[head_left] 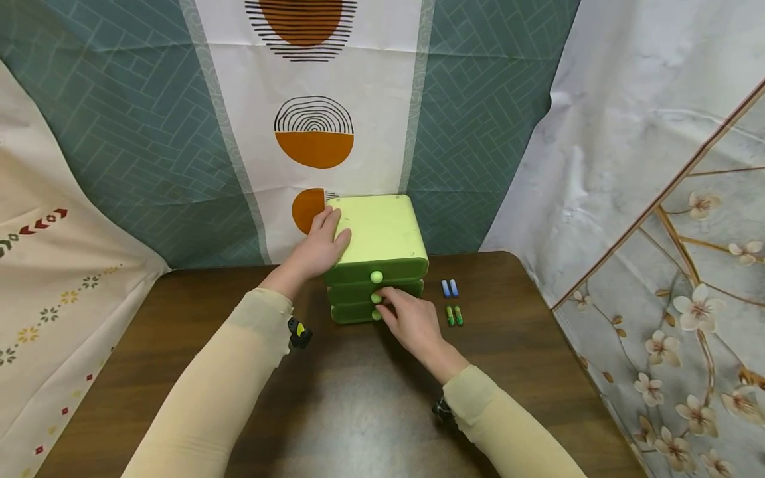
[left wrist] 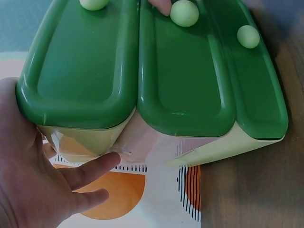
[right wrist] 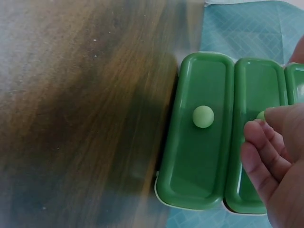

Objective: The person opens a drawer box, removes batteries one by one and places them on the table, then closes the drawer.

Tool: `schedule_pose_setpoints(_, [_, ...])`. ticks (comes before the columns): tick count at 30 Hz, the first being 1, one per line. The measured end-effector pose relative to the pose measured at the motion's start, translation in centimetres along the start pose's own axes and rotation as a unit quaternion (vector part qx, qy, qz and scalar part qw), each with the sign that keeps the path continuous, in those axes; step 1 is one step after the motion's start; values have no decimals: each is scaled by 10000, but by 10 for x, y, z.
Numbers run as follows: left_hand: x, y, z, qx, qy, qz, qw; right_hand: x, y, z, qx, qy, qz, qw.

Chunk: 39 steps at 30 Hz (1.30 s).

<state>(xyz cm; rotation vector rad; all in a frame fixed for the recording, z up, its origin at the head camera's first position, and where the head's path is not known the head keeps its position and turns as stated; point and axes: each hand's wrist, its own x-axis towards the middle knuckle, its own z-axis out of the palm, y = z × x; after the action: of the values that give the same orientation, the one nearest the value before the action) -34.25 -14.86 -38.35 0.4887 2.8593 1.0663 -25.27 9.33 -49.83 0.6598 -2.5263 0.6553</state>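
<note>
A cream cloth (head_left: 66, 312), patterned with small flowers, is hung at far left, beside a brown table (head_left: 149, 332). A teal-and-white backdrop (head_left: 137, 133), printed with orange and black-lined shapes, is hung behind. A left sleeve (head_left: 215, 372) is stretched across the tabletop, a small black device (head_left: 299, 332) worn at its wrist.

The left hand (head_left: 319, 249) is laid against the upper left edge of a green cabinet (head_left: 382, 229), thumb placed on the lid, fingers apart and extended along the side; nothing is gripped by it. The cabinet is stood upright at the table's rear, near the backdrop, its three drawers stacked and faced toward the wearer. Whether the middle drawer is pulled slightly out cannot be told.

Round pale knobs are fixed to the drawer fronts: the top knob (head_left: 376, 277) and bottom knob (right wrist: 203, 117) are left untouched, while the middle knob (left wrist: 184, 13) is pinched by the right hand (head_left: 418, 322), fingers bent.

Just beside the cabinet at right, two blue batteries (head_left: 445, 289) are laid behind two green batteries (head_left: 451, 315). A right sleeve (head_left: 508, 418) is seen nearer the camera. A flowered cloth (head_left: 657, 318) is draped at far right.
</note>
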Motion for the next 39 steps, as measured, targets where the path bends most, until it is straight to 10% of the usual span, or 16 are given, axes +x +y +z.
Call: schedule_pose_setpoints(39, [-1,12,-8,37,-163,-77,9998,-21,11,27,-550,-407,61,9976])
